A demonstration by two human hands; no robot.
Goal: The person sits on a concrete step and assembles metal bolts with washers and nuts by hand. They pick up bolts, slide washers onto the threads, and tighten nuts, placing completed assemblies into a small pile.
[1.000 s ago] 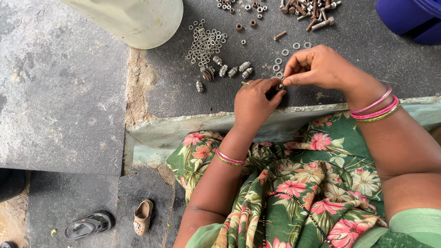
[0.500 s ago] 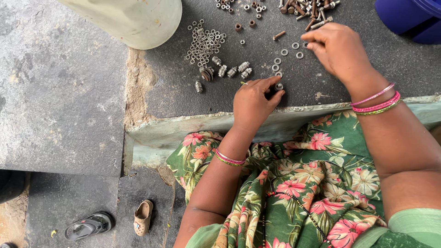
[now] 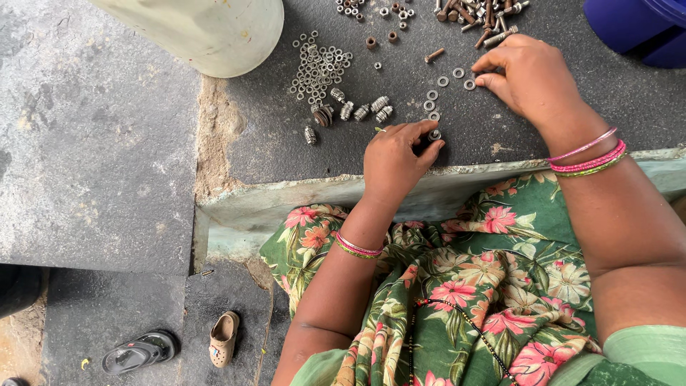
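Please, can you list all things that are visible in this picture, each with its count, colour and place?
washers: many, silver, heap at top centre of the slab
loose washers: a few, silver, between the hands
assembled nuts: several, grey, row below the heap
bolts: a pile, rusty brown, top edge
stone slab: one, dark grey, work surface
container: one, pale cream, top left
tub: one, blue, top right
sandal: one, black, bottom left floor
small shoe: one, tan, beside the sandal
left hand: pinching a small metal piece
right hand: fingertips on a washer
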